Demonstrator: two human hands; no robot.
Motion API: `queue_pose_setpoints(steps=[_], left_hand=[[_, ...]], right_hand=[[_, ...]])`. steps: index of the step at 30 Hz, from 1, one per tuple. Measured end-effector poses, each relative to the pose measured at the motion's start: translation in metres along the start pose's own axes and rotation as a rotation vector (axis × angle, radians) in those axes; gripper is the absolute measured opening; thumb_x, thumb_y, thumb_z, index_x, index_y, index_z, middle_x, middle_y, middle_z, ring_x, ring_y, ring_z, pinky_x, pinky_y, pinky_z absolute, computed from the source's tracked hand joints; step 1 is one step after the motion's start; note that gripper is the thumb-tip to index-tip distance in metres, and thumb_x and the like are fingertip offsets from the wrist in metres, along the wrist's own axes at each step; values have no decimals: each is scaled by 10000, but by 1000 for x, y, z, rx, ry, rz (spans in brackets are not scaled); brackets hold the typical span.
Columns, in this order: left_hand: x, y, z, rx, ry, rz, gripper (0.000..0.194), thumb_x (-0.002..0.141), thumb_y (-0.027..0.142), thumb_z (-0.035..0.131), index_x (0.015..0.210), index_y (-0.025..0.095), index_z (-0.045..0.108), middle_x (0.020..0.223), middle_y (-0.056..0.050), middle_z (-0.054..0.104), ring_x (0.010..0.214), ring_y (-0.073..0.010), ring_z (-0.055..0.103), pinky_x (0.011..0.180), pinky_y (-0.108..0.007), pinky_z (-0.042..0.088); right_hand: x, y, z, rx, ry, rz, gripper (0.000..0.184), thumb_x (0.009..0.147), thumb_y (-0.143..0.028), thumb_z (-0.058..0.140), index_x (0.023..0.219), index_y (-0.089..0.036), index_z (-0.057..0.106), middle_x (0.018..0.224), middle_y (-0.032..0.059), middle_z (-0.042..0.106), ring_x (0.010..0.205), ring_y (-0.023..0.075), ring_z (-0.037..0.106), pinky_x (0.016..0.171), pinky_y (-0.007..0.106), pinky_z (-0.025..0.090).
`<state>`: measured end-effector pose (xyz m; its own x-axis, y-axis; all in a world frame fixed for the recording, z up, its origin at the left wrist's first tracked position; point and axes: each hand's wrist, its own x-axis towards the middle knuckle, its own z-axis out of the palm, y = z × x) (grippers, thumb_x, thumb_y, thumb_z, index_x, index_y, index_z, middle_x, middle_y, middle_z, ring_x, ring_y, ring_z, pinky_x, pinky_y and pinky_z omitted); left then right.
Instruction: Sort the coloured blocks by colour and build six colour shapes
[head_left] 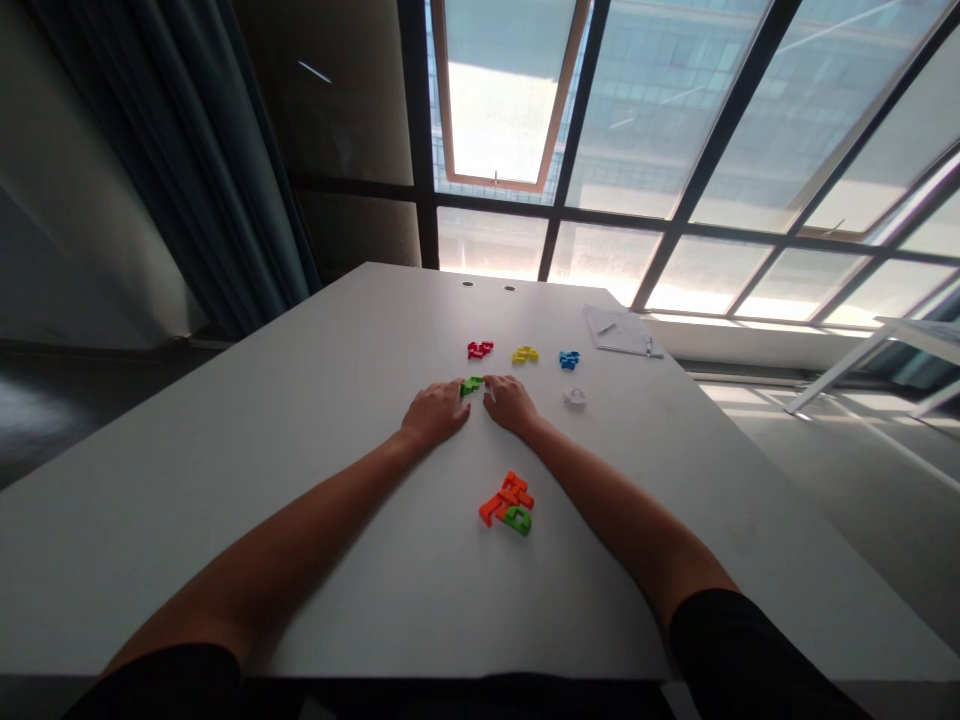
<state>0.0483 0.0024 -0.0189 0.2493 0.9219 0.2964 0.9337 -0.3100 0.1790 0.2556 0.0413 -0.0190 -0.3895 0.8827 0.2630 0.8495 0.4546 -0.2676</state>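
Observation:
A small group of green plastic pieces (pixel 471 385) lies on the white table between my two hands. My left hand (pixel 436 411) rests on the table at its left side, fingertips at the pieces and thumb apart from the fingers. On the other side, my right hand (pixel 510 402) has its curved fingertips close to the right end of the green group, thumb apart. Neither hand appears to grip a piece, though the exact contact is too small to tell. Nearer to me, between my forearms, sits a loose pile of orange pieces (pixel 513 488) with a green piece (pixel 518 520) at its front.
Beyond my hands, red pieces (pixel 480 350), yellow pieces (pixel 525 355) and blue pieces (pixel 569 360) form separate small groups in a row. White pieces (pixel 574 397) lie right of my right hand. Paper sheets (pixel 621 332) with pens are near the table's (pixel 315 560) far right edge.

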Motion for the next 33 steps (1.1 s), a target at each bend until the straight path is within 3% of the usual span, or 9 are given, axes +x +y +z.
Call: queue_pose_setpoints(steps=[33], left_hand=[[1, -2, -10, 25, -38, -25, 637, 1048, 449, 650, 1627, 195, 580, 1494, -171, 760, 1368, -351, 722, 1163, -451, 564]], right_hand=[[-2, -4, -5, -10, -10, -6, 426, 1098, -198, 560, 1490, -133, 713, 1442, 162, 789, 1353, 296, 679, 1210, 385, 476]])
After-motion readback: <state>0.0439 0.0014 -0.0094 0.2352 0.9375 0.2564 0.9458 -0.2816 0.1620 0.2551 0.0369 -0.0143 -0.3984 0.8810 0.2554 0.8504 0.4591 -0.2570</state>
